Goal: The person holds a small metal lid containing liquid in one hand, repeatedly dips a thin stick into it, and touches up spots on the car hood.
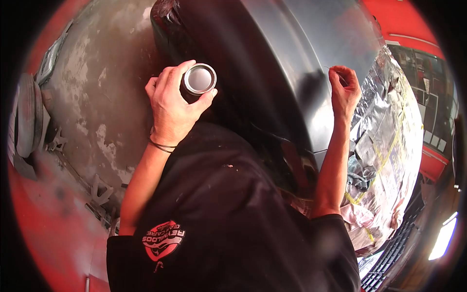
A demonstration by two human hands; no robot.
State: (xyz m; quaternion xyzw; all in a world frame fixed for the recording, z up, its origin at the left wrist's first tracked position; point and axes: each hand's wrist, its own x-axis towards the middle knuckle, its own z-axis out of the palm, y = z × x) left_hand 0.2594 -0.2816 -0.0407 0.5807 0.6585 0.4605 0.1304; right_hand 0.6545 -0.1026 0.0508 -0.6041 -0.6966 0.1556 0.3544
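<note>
My left hand (172, 100) is wrapped round the side of a small dark can (200, 79). Its silver metal rim faces up at me. Whether the pale grey disc inside that rim is a lid, a base or the contents, I cannot tell. Over the smooth grey car body panel (318, 46), my right hand (345, 90) is raised with thumb and fingers pinched together. A thin dark line shows by its fingertips, too fine to name. The hand's shadow falls on the panel to its left.
Crinkled foil masking sheet (389, 131) with yellow tape covers the area right of the panel. A bunched dark cloth (360, 173) lies on it. The stained concrete floor (107, 97) spreads to the left, with tyres (29, 114) and loose parts along the red wall.
</note>
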